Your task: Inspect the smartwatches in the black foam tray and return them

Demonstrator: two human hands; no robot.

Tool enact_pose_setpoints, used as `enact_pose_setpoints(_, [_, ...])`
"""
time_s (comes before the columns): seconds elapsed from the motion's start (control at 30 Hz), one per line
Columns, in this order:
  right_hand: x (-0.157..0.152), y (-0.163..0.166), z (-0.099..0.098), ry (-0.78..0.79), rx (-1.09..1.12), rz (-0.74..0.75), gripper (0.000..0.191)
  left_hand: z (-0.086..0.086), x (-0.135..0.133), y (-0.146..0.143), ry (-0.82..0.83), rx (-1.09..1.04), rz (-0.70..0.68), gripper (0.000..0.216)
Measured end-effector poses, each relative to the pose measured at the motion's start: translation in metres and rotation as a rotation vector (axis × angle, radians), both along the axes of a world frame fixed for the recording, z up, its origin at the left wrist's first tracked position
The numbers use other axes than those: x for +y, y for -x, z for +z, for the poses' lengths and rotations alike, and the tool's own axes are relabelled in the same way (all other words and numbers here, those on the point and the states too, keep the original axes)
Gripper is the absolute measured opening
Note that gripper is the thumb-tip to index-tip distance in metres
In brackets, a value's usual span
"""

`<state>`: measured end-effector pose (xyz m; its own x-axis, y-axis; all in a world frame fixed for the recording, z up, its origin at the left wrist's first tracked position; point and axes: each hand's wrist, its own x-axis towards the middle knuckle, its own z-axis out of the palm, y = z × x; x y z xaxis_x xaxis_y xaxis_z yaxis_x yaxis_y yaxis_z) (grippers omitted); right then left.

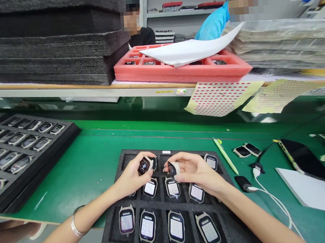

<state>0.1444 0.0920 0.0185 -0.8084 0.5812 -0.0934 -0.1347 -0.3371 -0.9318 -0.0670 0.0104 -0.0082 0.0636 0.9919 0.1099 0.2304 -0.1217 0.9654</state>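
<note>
Below, green tabletop (pixel 98 154) under watches (pixel 176 227); shelving (pixel 183 13) behind.

A glossy, glass-like face and a smooth, pale, metal-looking case are seen on the watch (pixel 144 166) in the left hand (pixel 133 175). At 6 o'clock, matt, grainy black foam is shown by the tray (pixel 163 204); rougher foam edges are presented by the stack (pixel 55 45) at 10. The green tabletop (pixel 98 151) is given a smooth sheen. Polished metal is seen in the bangle (pixel 73 225) at 8, smooth white paper in the sheet (pixel 188 51) at 1, and light-green plastic in the pen (pixel 225 156) at 4.
</note>
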Motion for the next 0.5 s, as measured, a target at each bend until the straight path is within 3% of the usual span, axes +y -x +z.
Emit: enact_pose_setpoints(0.5, [-0.0009,0.0005,-0.0017,-0.075,-0.061,-0.068,0.038,0.0001,0.0025,0.0014,-0.001,-0.012,0.055,0.038])
